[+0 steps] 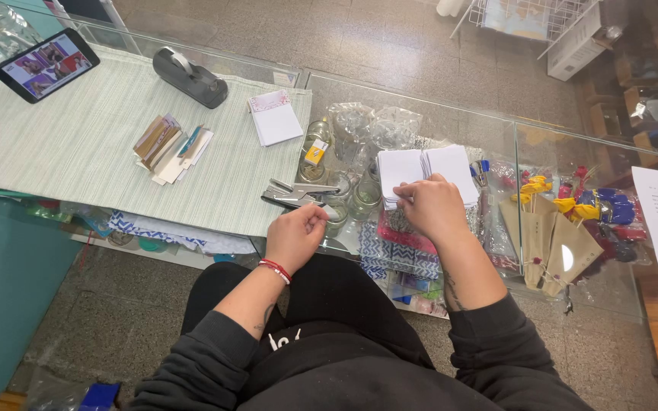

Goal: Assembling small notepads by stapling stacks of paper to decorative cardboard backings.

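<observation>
The right hand (pixel 434 207) lies curled, fingertips pinching the near edge of the white card stack (pixel 426 172). The left hand (pixel 296 236), loosely closed with fingertips pinched together, rests just left of it beside the metal punch (pixel 295 193).

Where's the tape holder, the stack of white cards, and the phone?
tape dispenser (pixel 190 78): head view, on its dark body.
stack of white cards (pixel 451 164): head view, on the top card.
phone (pixel 46 65): head view, on its screen.

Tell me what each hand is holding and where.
Right hand grips the white card stack at its near edge. Left hand fingers pinch something too small to identify.
</observation>
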